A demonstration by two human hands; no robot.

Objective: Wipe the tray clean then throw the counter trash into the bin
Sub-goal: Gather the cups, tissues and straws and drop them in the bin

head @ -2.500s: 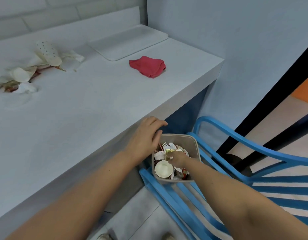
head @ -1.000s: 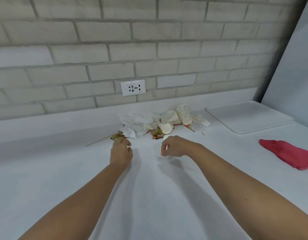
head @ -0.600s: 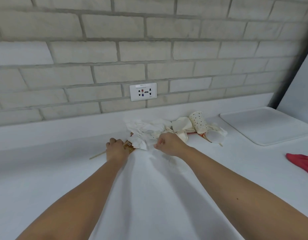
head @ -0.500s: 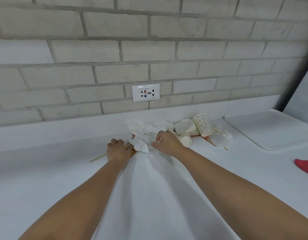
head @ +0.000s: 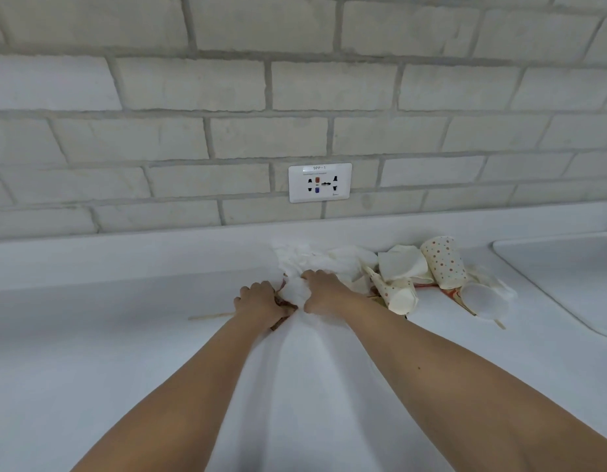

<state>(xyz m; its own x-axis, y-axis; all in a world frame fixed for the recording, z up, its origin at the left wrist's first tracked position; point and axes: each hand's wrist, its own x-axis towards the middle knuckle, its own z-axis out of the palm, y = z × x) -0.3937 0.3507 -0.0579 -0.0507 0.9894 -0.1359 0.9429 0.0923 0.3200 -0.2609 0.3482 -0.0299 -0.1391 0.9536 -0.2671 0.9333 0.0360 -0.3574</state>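
The step in hand looks like the 2nd half of the task: gathering the trash off the desk [head: 90,352]. Both hands sit together at the center of the frame, at the left end of the litter pile. The left hand [head: 261,301] is curled over a brownish wrapper scrap, knuckles up, with a thin wooden stick [head: 210,316] running out to its left along the desk. The right hand [head: 324,291] is closed around a wad of white napkins [head: 297,289], with more crumpled napkin just behind it toward the wall.

To the right of the hands lie a crushed paper cup [head: 399,296], a spotted paper cup [head: 443,262] lying tilted, and a clear plastic lid [head: 484,299], all touching or overlapping. The tray [head: 561,277] sits at the right edge of the frame, bare and apparently wiped. The bin is not in view.

The next move likely calls for bunching the napkins and wrapper into 1 firm handful and lifting without shedding scraps. The stick and cups probably need a 2nd trip.
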